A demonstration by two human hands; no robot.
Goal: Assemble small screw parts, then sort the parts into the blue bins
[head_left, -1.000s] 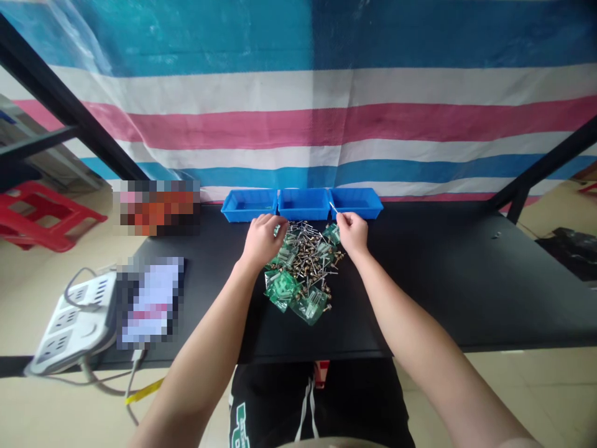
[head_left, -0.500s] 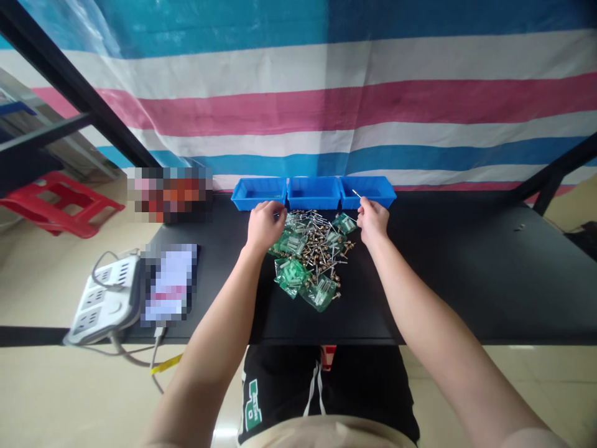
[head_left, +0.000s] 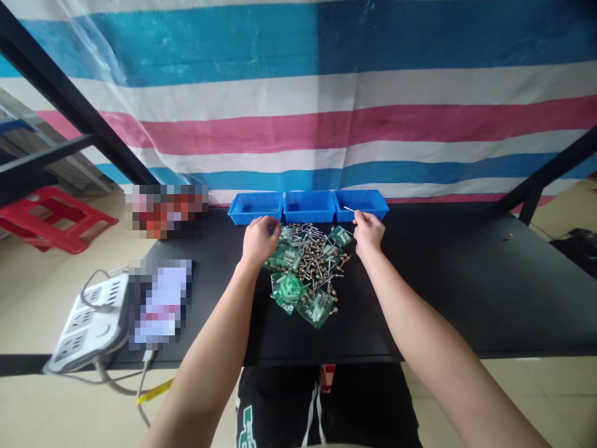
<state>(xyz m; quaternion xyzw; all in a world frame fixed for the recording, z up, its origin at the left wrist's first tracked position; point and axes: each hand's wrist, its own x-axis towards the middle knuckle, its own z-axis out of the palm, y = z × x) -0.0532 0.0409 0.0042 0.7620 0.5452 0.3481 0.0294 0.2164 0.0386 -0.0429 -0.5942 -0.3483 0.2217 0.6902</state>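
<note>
Between the fingertips of my right hand (head_left: 369, 234) is a thin silver metal pin (head_left: 349, 209), pointing left over the front of the right blue bin (head_left: 380, 211). My left hand (head_left: 259, 241) is curled closed just in front of the left blue bin (head_left: 252, 219); whatever its fingers hold is hidden. A loose pile of metal fasteners with silver shanks and brass-coloured heads (head_left: 317, 262) lies between my hands. Around the pile are several small clear-green packets, among them a bright green packet (head_left: 286, 290) and a packet with pale pieces (head_left: 318, 310).
The middle blue bin (head_left: 309, 216) stands between the other two at the back of the black table (head_left: 448, 286). At left are a white power strip (head_left: 88, 317) with cables and a blurred-out phone-like object (head_left: 161, 298). A red stool (head_left: 53, 218) stands beyond.
The view has tilted up slightly, so everything sits lower. The pin in my right hand has shifted a little left against the right bin. My left hand stays curled in front of the left bin.
</note>
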